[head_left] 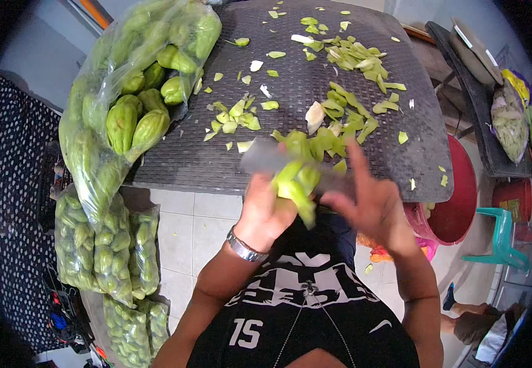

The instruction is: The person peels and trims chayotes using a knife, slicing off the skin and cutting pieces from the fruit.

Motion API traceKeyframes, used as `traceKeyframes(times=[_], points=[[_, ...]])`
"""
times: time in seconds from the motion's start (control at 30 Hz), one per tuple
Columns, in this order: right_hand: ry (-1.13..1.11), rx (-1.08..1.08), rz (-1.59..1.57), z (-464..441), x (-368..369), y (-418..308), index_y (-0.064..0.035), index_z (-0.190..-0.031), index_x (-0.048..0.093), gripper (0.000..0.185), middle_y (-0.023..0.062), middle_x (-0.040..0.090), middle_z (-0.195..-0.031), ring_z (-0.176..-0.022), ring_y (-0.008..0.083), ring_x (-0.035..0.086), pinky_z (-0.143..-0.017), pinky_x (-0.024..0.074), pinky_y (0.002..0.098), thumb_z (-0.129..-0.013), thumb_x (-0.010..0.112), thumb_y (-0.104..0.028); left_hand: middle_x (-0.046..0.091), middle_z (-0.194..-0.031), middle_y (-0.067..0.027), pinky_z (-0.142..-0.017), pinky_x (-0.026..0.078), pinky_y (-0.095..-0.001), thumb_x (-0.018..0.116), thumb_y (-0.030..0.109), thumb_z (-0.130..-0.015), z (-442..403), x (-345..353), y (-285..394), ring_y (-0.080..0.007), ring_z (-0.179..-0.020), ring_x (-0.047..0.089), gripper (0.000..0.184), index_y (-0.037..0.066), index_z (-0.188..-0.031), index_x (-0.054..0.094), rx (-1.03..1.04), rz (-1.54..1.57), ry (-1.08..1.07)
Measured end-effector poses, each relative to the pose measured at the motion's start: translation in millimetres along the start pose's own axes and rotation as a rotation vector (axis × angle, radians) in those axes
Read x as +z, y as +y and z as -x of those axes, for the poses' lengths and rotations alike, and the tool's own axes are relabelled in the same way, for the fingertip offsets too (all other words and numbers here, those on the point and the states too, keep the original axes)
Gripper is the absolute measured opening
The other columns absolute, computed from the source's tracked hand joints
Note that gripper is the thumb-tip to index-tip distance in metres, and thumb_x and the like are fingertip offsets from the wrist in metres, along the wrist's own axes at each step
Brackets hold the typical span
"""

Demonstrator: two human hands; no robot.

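My left hand (261,211), with a metal watch on its wrist, is closed on a light-green chayote (298,183) near the table's front edge. The chayote is blurred, with a strip of its skin hanging down. Just left of it, a blurred grey, flat blade-like shape (263,157) shows above my left hand; what grips it is unclear. To the right, my right hand (373,205) is smeared by motion, its index finger and thumb stretched apart; its other fingers are hard to make out. Green peelings (333,138) lie beyond my hands, around a pale cut piece (315,117).
A large clear bag (103,116) of chayotes stands on the dark woven-pattern table (217,165) at left. More filled bags (112,251) are below. At right are a red tub (459,196), a green stool (499,242), a side table (462,76) and a person's leg (462,308).
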State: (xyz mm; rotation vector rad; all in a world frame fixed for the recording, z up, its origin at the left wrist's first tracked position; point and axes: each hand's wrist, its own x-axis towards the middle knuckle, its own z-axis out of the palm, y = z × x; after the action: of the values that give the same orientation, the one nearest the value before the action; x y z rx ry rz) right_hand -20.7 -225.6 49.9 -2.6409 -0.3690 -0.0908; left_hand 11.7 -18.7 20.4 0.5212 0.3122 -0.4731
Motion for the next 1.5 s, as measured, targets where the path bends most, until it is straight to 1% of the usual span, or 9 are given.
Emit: traceKeyframes(times=[0.17, 0.33, 0.4, 0.53, 0.8, 1.03, 1.2, 1.33, 1.5], points=[[-0.196, 0.506, -0.51, -15, -14, 42, 0.0002, -0.156, 0.032, 0.084, 0.0304, 0.07, -0.081, -0.08, 0.0439, 0.074, -0.066, 0.0555, 0.0456, -0.098, 0.066, -0.05, 0.07, -0.125, -0.0104, -0.097, 0.054, -0.044, 0.05, 0.043, -0.107, -1, 0, 5, -0.0264, -0.109, 0.068, 0.048, 0.006, -0.137, 0.059, 0.02, -0.056, 0.043], [-0.124, 0.013, -0.262, 7, -4, -5, 0.0046, -0.158, 0.021, 0.097, 0.0281, 0.067, -0.071, -0.071, 0.0457, 0.071, -0.063, 0.0551, 0.0536, -0.096, 0.067, -0.054, 0.071, -0.123, -0.0087, -0.096, 0.054, -0.0419, 0.052, 0.048, -0.105, -6, 1, -12, -0.024, -0.108, 0.069, 0.052, 0.007, -0.136, 0.061, 0.156, -0.017, 0.029], [-0.098, -0.122, -0.223, 11, 0, -18, 0.0072, -0.158, 0.018, 0.103, 0.0275, 0.067, -0.07, -0.067, 0.0471, 0.07, -0.061, 0.0551, 0.0546, -0.094, 0.067, -0.057, 0.072, -0.122, -0.008, -0.095, 0.054, -0.0401, 0.055, 0.05, -0.102, -13, -5, -5, -0.0227, -0.106, 0.07, 0.054, 0.009, -0.137, 0.062, -0.039, 0.012, -0.096], [-0.121, -0.145, -0.151, 7, -3, -20, 0.007, -0.159, 0.019, 0.104, 0.0218, 0.063, -0.064, -0.062, 0.0454, 0.068, -0.058, 0.0524, 0.0475, -0.092, 0.072, -0.053, 0.072, -0.123, -0.0079, -0.095, 0.054, -0.0391, 0.056, 0.047, -0.101, -10, 5, -2, -0.0226, -0.106, 0.07, 0.053, 0.008, -0.137, 0.062, -0.063, 0.01, -0.098], [-0.066, -0.186, -0.113, 1, 3, -4, 0.0033, -0.159, 0.021, 0.102, 0.022, 0.065, -0.065, -0.063, 0.0433, 0.07, -0.059, 0.0556, 0.0527, -0.093, 0.066, -0.06, 0.071, -0.124, -0.0133, -0.098, 0.053, -0.0396, 0.058, 0.043, -0.101, -8, 1, -2, -0.0249, -0.108, 0.069, 0.052, 0.007, -0.138, 0.061, -0.018, -0.015, -0.089], [-0.145, 0.213, -0.254, -23, -10, 41, -0.0025, -0.155, 0.036, 0.079, 0.0244, 0.066, -0.068, -0.066, 0.0423, 0.071, -0.057, 0.0548, 0.0497, -0.099, 0.065, -0.05, 0.071, -0.112, -0.0161, -0.062, 0.053, -0.0378, 0.044, 0.05, -0.104, 2, 6, 2, -0.0316, -0.079, 0.068, 0.059, 0.002, -0.137, 0.058, -0.075, -0.111, -0.047], [-0.265, 0.469, -0.698, -24, -20, 62, -0.0017, -0.152, 0.04, 0.074, 0.0305, 0.067, -0.075, -0.072, 0.0421, 0.074, -0.063, 0.0547, 0.0484, -0.099, 0.064, -0.047, 0.07, -0.118, -0.0161, -0.075, 0.056, -0.0406, 0.047, 0.048, -0.104, -4, 6, 13, -0.0328, -0.091, 0.07, 0.057, 0.005, -0.139, 0.057, -0.069, -0.13, -0.116], [-0.166, 0.076, -0.287, -3, -15, 5, 0.0002, -0.159, 0.022, 0.091, 0.0278, 0.07, -0.077, -0.072, 0.0471, 0.072, -0.064, 0.0559, 0.0513, -0.097, 0.066, -0.051, 0.068, -0.125, -0.0119, -0.099, 0.054, -0.0442, 0.051, 0.04, -0.105, -17, 0, -6, -0.0263, -0.111, 0.068, 0.048, 0.007, -0.138, 0.058, 0.105, -0.076, 0.055], [-0.13, -0.115, -0.147, -2, -8, -10, 0.0057, -0.159, 0.013, 0.103, 0.0272, 0.069, -0.075, -0.07, 0.0479, 0.07, -0.063, 0.0551, 0.0546, -0.095, 0.066, -0.055, 0.067, -0.129, -0.0105, -0.106, 0.05, -0.0445, 0.062, 0.043, -0.1, -23, -6, -4, -0.0251, -0.118, 0.065, 0.058, 0.007, -0.144, 0.054, -0.044, -0.032, -0.142]])
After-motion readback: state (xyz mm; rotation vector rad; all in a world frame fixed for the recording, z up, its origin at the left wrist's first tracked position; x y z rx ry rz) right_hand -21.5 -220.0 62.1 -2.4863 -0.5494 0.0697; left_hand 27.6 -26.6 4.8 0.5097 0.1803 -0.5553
